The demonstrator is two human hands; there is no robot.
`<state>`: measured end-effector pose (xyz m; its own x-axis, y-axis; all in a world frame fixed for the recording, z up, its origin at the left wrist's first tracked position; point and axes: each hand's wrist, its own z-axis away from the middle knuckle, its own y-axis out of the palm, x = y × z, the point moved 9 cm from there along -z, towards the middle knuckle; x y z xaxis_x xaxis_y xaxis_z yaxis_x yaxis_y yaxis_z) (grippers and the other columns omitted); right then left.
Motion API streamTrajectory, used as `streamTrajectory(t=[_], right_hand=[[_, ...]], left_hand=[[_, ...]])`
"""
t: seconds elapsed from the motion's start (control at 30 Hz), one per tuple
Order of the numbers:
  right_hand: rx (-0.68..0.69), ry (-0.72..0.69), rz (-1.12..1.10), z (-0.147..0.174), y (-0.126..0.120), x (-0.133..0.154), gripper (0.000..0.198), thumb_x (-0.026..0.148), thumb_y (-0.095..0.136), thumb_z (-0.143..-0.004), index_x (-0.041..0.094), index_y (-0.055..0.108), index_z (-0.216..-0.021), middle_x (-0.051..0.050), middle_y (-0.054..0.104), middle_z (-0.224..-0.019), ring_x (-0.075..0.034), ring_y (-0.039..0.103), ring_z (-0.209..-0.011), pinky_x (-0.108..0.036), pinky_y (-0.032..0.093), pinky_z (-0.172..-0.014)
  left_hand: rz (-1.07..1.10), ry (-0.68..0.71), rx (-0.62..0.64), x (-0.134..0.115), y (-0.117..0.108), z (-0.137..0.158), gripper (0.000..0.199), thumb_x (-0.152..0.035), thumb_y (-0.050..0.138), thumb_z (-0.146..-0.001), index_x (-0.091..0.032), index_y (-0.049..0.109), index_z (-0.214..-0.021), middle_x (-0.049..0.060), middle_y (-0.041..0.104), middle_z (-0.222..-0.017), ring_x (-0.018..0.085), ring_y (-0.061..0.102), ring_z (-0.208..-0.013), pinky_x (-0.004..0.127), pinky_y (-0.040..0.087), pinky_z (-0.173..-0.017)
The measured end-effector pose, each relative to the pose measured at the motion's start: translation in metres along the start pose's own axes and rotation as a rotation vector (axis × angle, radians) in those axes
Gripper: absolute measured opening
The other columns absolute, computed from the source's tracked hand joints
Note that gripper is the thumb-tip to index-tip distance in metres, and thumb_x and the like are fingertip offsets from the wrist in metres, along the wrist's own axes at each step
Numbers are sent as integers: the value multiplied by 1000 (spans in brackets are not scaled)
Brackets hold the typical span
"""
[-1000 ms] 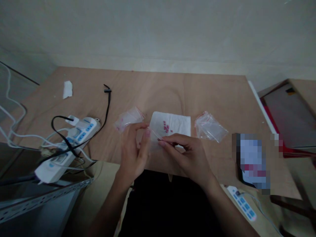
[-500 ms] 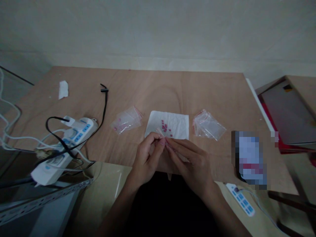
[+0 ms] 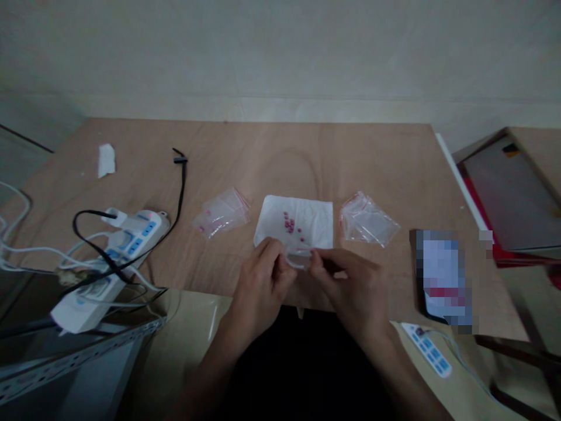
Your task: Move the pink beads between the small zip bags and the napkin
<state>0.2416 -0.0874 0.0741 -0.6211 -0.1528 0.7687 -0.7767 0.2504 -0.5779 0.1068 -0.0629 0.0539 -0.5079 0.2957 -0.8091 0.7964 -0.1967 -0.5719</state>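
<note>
1. Left hand and right hand: fingers pinch opposite sides of a clear bag, between them at the near edge of a white sheet.
2. Small red pieces lie on the sheet (exact count unclear).
3. Desk, left: bagged pieces; right: clear bags.

The held bag is glossy clear plastic, the sheet matt paper, the tabletop wood.

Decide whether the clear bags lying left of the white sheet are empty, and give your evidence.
Not empty: small pink pieces show through the clear bags. How many lie inside, I cannot tell.
</note>
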Motion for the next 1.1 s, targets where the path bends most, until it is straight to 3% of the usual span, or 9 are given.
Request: streamTrajectory(t=[0.13, 0.23, 0.3, 0.37, 0.43, 0.57, 0.73, 0.9, 1.1], right_hand=[[-87, -61, 139, 5, -18, 7, 14, 18, 63, -82, 18, 67, -68, 0, 63, -55, -13, 57, -44, -24, 46, -43], [8, -126, 21, 6, -15, 9, 11, 17, 62, -82, 19, 68, -91, -5, 72, -83, -19, 69, -77, -31, 57, -67], [161, -147, -152, 7, -3, 8, 44, 20, 66, -80, 22, 59, -124, -9, 65, -125, -24, 61, -116, -40, 52, -96], [322, -137, -327, 9, 13, 5, 75, 27, 76, -74, 28, 43, -141, -8, 50, -145, -25, 48, -133, -45, 41, -109], [379, -99, -456, 11, 23, -1, 85, 31, 83, -67, 32, 42, -142, -7, 54, -141, -26, 51, -130, -46, 42, -109], [275, 8, -609, 10, 27, -20, 69, 33, 83, -67, 33, 56, -131, -6, 65, -126, -25, 61, -116, -44, 48, -102], [263, 84, -788, 10, 33, -27, 66, 47, 84, -61, 31, 63, -121, -6, 70, -116, -24, 66, -107, -41, 54, -93], [229, 119, -812, 3, 30, -29, 54, 51, 82, -62, 28, 68, -110, -3, 72, -88, -19, 69, -80, -31, 58, -72], [230, 118, -802, -9, 26, -27, 52, 57, 79, -64, 31, 69, -108, -1, 71, -85, -17, 68, -76, -30, 58, -69]], left_hand=[[-55, -43, -21, -3, -6, 0, 17, -13, 44, -80, -21, 41, -65, -3, 45, -64, 12, 45, -58, 26, 31, -54], [-4, -74, 11, -6, -6, -2, 20, -17, 42, -83, -21, 42, -63, -3, 45, -59, 13, 44, -54, 27, 31, -52], [54, -75, 24, -10, -5, -4, 22, -18, 40, -84, -22, 39, -62, -4, 43, -56, 12, 41, -51, 27, 30, -51], [100, -69, 45, -13, -2, -5, 22, -18, 40, -84, -22, 38, -62, -4, 43, -56, 12, 41, -50, 27, 30, -51], [119, -72, 64, -14, 0, -6, 22, -20, 40, -85, -22, 39, -63, -4, 44, -56, 12, 41, -51, 27, 31, -52], [98, -83, 79, -14, -1, -5, 24, -22, 40, -87, -22, 39, -63, -5, 43, -55, 12, 41, -50, 27, 30, -51], [88, -64, 68, -19, -5, -6, 26, -22, 40, -88, -21, 39, -62, -5, 42, -54, 11, 40, -49, 28, 29, -50], [104, -46, 66, -23, -5, -11, 29, -23, 41, -88, -22, 40, -60, -4, 41, -52, 12, 39, -48, 28, 28, -49], [168, -72, 48, -24, -7, -16, 28, -23, 42, -88, -22, 40, -60, -5, 40, -52, 11, 38, -48, 28, 27, -47]])
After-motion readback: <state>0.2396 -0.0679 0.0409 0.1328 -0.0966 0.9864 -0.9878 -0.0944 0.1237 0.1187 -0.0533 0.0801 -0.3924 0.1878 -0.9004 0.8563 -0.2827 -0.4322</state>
